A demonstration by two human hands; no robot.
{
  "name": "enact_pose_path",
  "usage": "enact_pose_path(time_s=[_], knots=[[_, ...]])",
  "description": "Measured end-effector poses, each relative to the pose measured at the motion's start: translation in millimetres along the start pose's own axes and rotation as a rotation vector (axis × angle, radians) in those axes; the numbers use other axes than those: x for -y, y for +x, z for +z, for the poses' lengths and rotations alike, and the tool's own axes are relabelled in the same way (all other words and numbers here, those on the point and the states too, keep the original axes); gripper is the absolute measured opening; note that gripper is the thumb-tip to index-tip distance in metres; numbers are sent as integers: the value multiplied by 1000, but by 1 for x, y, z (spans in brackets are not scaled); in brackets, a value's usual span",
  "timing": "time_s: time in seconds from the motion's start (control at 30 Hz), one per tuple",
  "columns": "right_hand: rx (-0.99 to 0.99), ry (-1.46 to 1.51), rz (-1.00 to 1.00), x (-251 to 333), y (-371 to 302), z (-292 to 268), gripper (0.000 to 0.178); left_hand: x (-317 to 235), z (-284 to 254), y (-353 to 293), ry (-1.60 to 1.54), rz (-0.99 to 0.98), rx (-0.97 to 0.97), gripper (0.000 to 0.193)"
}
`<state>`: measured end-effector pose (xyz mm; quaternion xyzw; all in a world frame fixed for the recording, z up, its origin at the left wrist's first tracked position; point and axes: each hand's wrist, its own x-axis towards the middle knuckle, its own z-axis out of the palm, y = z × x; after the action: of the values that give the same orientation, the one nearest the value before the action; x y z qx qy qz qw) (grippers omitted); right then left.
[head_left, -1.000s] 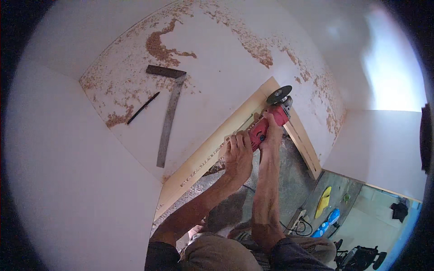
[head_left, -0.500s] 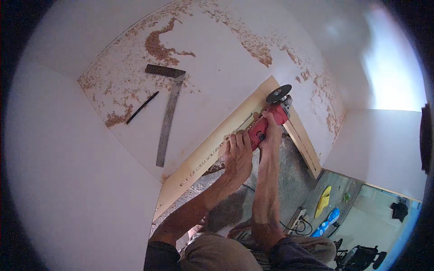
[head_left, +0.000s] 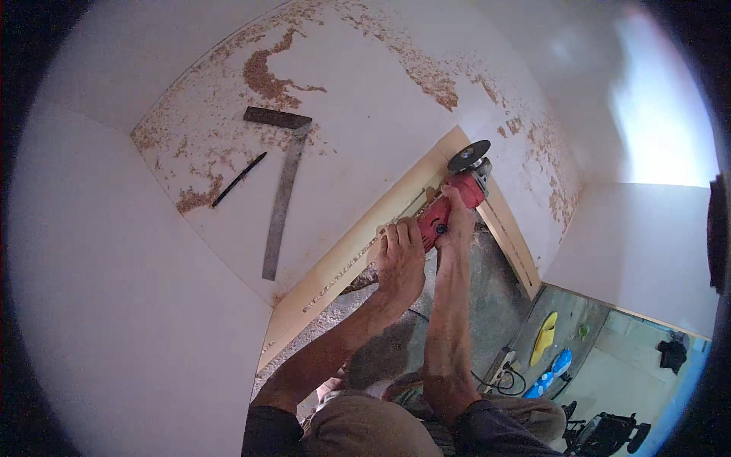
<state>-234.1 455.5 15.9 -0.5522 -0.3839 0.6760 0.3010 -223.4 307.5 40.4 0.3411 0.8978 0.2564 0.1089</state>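
Observation:
A red angle grinder [head_left: 432,218] is held in both my hands, with its dark round disc [head_left: 469,155] tilted up at the far end. My right hand [head_left: 457,221] grips the body close to the head. Around the rear end, my left hand [head_left: 400,263] is closed with its fingers bent over the housing. Beneath the tool runs a pale wooden strip [head_left: 327,286] with a line of rough marks along it. A second wooden strip [head_left: 514,247] meets it at an angle near the disc. What the fingertips press on underneath is hidden.
On the white panel [head_left: 358,152] lie a try square [head_left: 283,206], a black pen [head_left: 239,180] and scattered brown sawdust [head_left: 266,76]. White walls rise around it. Lower right are a yellow slipper [head_left: 544,338], a blue spotted object [head_left: 550,375] and a power strip with cord [head_left: 502,368].
Almost nothing differs. The whole view has shifted very slightly; both hands keep the same hold on the angle grinder.

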Motion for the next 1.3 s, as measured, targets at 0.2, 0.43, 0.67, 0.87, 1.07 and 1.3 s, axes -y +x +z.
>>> enact_pose_path(time_s=[0.2, 0.43, 0.67, 0.87, 1.07, 1.3], knots=[[64, -3, 33, 3, -1, -3, 25, 0, -1, 1, -8, -1, -8, 67], [76, -57, -6, 1, -5, 2, 24, 4, 3, 0, 38, -8, -46, 64], [72, 12, 10, 2, 0, -1, 26, 1, 5, 2, 4, -10, -37, 65], [53, 33, -45, 0, 1, 1, 28, -1, 1, 3, 9, -16, -33, 65], [64, -70, 9, 9, -9, 2, 26, 3, -3, 1, -26, 4, -33, 67], [39, -7, -3, 2, -7, 5, 26, 4, -1, 0, -66, -9, -71, 62]])
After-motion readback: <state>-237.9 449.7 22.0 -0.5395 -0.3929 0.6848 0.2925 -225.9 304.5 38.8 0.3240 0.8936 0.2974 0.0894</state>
